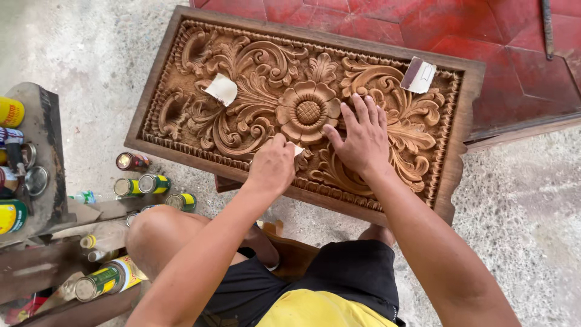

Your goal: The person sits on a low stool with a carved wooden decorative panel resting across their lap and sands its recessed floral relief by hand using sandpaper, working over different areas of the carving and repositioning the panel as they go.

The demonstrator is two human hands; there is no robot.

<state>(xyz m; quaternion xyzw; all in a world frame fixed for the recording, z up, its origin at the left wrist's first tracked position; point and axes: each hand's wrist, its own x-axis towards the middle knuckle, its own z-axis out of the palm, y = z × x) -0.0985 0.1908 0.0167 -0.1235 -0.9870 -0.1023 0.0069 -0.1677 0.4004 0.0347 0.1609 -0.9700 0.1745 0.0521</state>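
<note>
The left hand (272, 165) hides most of the sandpaper scrap (298, 149); left-edge cans (11, 112) are cropped

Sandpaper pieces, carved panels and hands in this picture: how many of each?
Sandpaper pieces: 3, one loose, one folded, one under the left hand
Carved panel: 1
Hands: 2, the right hand flat on the panel
Total: 6

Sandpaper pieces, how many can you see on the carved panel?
3. One loose piece lies on the carved panel left of the flower, one near the top right border, one pinched in the left hand. Others may be hidden.
</note>
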